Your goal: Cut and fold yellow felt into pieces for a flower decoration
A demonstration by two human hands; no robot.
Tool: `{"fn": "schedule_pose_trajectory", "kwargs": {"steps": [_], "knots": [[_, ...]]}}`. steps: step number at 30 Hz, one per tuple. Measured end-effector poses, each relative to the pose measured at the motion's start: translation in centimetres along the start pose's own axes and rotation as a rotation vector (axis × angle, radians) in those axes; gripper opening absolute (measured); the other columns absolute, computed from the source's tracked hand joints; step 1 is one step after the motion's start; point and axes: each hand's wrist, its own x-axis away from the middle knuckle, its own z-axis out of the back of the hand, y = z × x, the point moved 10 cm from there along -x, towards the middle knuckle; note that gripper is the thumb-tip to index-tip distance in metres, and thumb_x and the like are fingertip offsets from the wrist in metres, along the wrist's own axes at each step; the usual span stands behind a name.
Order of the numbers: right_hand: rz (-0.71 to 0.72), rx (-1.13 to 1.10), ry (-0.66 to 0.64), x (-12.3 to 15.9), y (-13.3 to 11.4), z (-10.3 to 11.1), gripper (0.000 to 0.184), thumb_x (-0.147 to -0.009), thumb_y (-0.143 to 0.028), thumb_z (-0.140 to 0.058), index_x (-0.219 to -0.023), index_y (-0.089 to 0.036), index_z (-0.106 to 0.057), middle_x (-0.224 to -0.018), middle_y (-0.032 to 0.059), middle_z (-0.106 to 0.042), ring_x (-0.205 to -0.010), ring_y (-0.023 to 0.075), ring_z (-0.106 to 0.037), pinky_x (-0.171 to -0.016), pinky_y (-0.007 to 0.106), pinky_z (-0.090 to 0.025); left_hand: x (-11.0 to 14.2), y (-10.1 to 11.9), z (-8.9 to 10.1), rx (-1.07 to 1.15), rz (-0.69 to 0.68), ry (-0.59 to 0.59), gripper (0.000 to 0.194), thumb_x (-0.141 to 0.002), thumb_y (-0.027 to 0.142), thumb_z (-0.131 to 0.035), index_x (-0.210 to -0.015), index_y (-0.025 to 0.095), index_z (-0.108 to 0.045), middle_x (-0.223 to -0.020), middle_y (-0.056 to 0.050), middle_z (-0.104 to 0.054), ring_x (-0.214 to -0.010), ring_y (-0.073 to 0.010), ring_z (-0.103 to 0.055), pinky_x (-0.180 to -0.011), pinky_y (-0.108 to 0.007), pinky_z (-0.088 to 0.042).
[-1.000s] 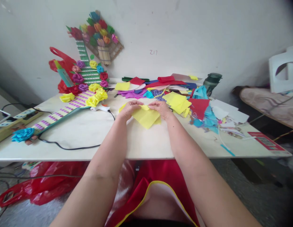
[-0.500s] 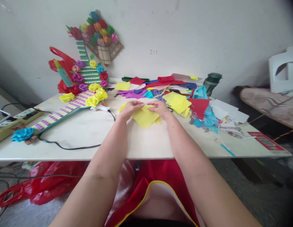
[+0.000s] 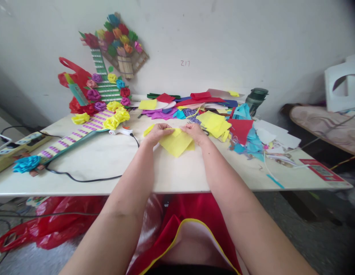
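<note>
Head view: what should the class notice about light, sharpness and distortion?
Head view: soft light, the top-right corner dark; left hand, right hand and yellow sheet look soft in detail; the bottle leans outward, probably wide-lens stretch; no strong glare on the table.

Yellow sheet [image 3: 176, 146], just below the middle of the frame, top edge turned over in a narrow fold, pinched at both ends, one corner pointing toward the frame's bottom

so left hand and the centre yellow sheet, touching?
Touching. In the head view, the left hand holds the yellow sheet near its upper edge, thumb against it.
</note>
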Motion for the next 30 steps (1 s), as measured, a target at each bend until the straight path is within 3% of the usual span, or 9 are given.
{"fn": "schedule_pose_trajectory", "kwargs": {"steps": [6,12,19,30], "knots": [[-0.003,0.109,0.032,0.4,-0.6,0.1,0.029,-0.064,-0.044,-0.075,-0.061,-0.018,-0.061,-0.057,0.0005,-0.058,-0.063,0.0186,-0.06,-0.054,0.028,-0.048,-0.1,0.1,-0.2,-0.012,-0.03,-0.026,0.032,-0.062,0.044,-0.075,-0.072,0.016,-0.064,-0.061,0.001,-0.062,-0.052,-0.0115,-0.055,-0.049,-0.022,-0.04],[0.013,0.037,-0.008,0.7,-1.0,-0.4,0.033,-0.062,-0.048,-0.074,-0.062,-0.018,-0.061,-0.057,0.0,-0.059,-0.059,0.0164,-0.058,-0.054,0.028,-0.048,0.3,0.6,-0.4,-0.082,-0.045,-0.018,0.035,-0.06,0.047,-0.076,-0.071,0.016,-0.063,-0.058,0.002,-0.06,-0.051,-0.0104,-0.053,-0.048,-0.021,-0.038],[0.01,0.024,-0.04,0.8,-1.1,-1.0,0.033,-0.051,-0.045,-0.08,-0.058,-0.018,-0.062,-0.055,-0.0027,-0.058,-0.052,0.0131,-0.054,-0.054,0.027,-0.046,0.3,1.0,-0.5,-0.129,-0.073,-0.001,0.039,-0.06,0.051,-0.075,-0.071,0.016,-0.064,-0.061,0.0,-0.061,-0.053,-0.0115,-0.054,-0.049,-0.022,-0.038],[-0.01,-0.008,-0.054,1.1,-1.2,-1.2,0.034,-0.05,-0.045,-0.081,-0.054,-0.019,-0.06,-0.053,-0.0021,-0.059,-0.051,0.014,-0.054,-0.051,0.027,-0.045,0.6,1.2,0.1,-0.107,-0.046,0.026,0.042,-0.06,0.05,-0.075,-0.056,0.018,-0.048,-0.049,0.004,-0.046,-0.044,-0.007,-0.04,-0.043,-0.021,-0.025]]}}
